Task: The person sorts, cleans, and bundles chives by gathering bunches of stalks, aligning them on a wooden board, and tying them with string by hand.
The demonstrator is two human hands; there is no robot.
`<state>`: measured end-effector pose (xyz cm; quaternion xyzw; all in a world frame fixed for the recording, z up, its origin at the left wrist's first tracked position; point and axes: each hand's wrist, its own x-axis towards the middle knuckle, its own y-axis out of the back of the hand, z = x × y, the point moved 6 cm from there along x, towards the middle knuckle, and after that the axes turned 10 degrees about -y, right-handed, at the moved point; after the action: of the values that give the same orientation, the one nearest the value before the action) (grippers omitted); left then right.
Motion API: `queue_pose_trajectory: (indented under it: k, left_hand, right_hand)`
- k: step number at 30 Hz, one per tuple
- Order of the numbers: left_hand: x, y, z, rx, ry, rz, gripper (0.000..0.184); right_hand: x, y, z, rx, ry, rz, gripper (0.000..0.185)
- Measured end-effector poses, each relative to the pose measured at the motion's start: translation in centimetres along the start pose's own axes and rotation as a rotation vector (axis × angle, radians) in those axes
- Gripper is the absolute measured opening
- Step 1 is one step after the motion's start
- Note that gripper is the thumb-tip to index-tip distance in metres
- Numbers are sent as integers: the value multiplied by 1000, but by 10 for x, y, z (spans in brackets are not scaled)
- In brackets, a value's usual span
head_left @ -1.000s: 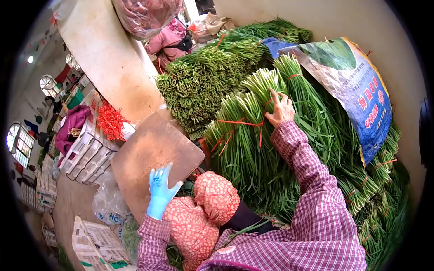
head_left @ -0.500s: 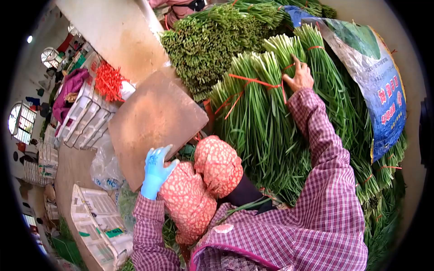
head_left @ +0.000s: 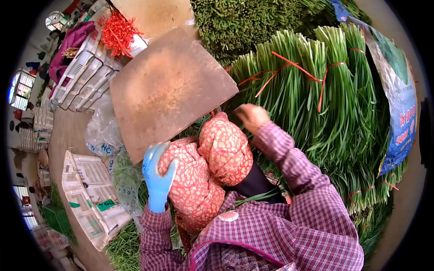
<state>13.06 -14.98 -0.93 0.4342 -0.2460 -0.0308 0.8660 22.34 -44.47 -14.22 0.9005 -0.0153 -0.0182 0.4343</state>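
Note:
My left hand [head_left: 159, 174], in a light blue glove, rests by my patterned knee covering [head_left: 196, 165], its thumb and fingers apart with nothing between them. Bare and blurred by motion, my right hand [head_left: 252, 117] is above my other knee, between the brown board [head_left: 167, 83] and the bundles of green stalks. Its fingers are too smeared to read. Those bundles of long green leafy stalks [head_left: 312, 95] stand upright side by side on the right. Red ties [head_left: 300, 67] go round several of them.
A printed blue and white sack [head_left: 398, 104] covers stalks at the far right. More cut stalks [head_left: 253, 25] are stacked at the back. Red ties [head_left: 118, 32] hang in a bunch by white crates [head_left: 86, 79]. Clear plastic [head_left: 104, 128] and another white crate [head_left: 92, 198] are at the left.
My right hand has left the tied bundle and moved left and down toward my knees. My left hand has shifted slightly off the board's edge. The view has tilted, so the board appears higher.

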Motion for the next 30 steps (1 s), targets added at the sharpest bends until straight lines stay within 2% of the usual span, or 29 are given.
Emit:
queue_pose_trajectory:
  k: [2,4,8,12,15,24,30]
  left_hand:
    - [-2,1,-2,-28,65,10,40]
    - [-4,2,-7,-73,115,-7,41]
    - [-5,-3,0,-165,172,-4,40]
    - [-11,2,-4,-108,195,-34,44]
    - [-14,3,-2,-95,251,-2,39]
    - [-29,8,-2,-60,239,-14,38]
    - [-29,9,-1,-79,253,79,36]
  right_hand:
    - [29,-70,16,90,-144,-264,25]
    - [61,-127,39,73,-237,-321,28]
    - [100,-185,58,78,-401,-271,29]
    - [120,-230,79,42,-516,-289,28]
    - [127,-260,95,2,-582,-309,28]
    - [128,-310,126,-20,-707,-295,29]
    - [119,-285,126,327,-671,-158,31]
